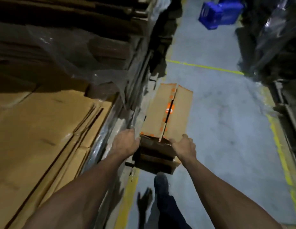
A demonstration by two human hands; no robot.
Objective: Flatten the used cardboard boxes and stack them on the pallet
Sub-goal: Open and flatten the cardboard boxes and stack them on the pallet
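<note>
We grip the cardboard box (167,113) at its near end, left hand (127,142) and right hand (184,146) curled round its corners, beside the stack of flattened cardboard (44,129).

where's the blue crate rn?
Head view, top right: the blue crate sits on the grey floor at the far end of the aisle, beyond the yellow line and well past the box in both hands.

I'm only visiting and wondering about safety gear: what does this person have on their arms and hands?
Nothing that shows. The left hand and right hand are bare, with no gloves, and both forearms are uncovered up to the picture's edge, so no sleeves appear. I see no watch, wristband or ring, though the light is dim. Lower down are dark trousers and a dark shoe.
</note>
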